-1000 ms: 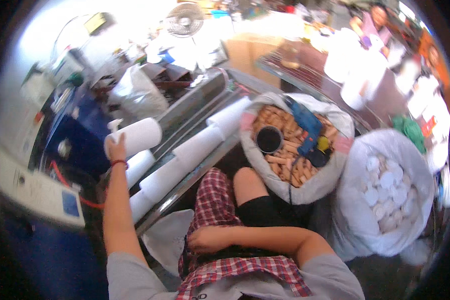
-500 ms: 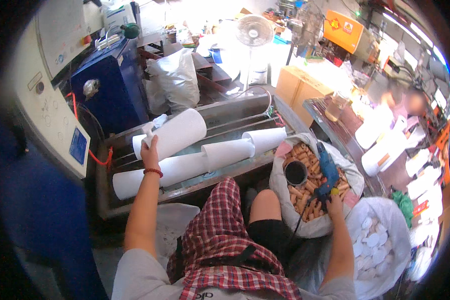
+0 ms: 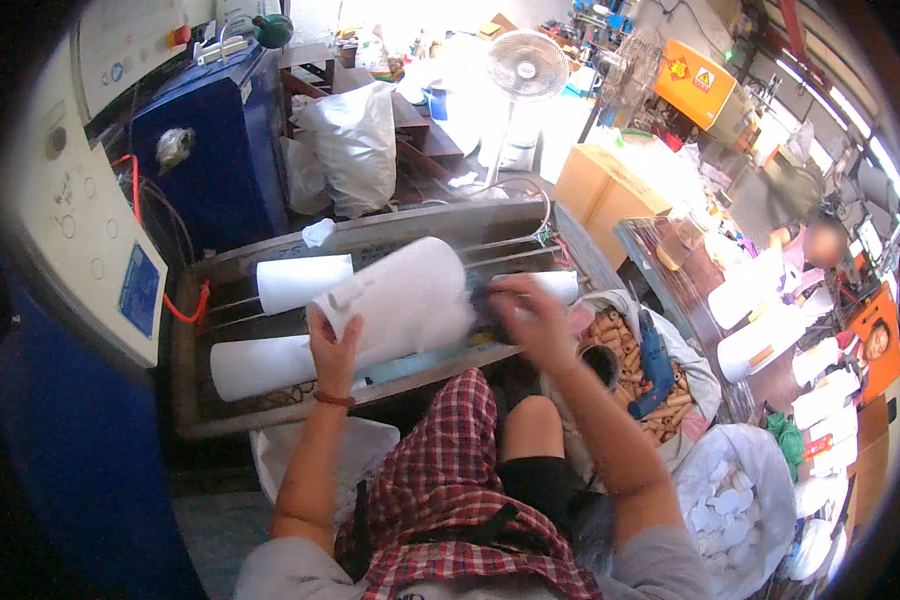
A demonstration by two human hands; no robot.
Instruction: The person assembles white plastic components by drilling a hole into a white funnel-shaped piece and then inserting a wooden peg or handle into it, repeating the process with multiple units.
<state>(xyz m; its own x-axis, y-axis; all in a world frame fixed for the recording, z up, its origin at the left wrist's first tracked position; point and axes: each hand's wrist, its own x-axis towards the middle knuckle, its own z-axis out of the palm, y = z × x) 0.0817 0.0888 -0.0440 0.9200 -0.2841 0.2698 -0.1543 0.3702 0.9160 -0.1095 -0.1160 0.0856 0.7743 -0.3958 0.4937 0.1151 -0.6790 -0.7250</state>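
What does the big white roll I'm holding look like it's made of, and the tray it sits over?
The white roll looks like matte paper or tissue, wound in layers at its end. The tray looks like dull grey sheet metal, scuffed and stained.

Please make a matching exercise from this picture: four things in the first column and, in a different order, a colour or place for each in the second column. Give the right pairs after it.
Things:
1. big paper roll
2. drill
3. standing fan
4. cardboard tubes

Descriptions:
A. far behind the metal tray, white
B. held between the left hand and right hand
C. brown, piled in an open sack
D. blue, lying on the brown pile

Pairs: 1-B, 2-D, 3-A, 4-C
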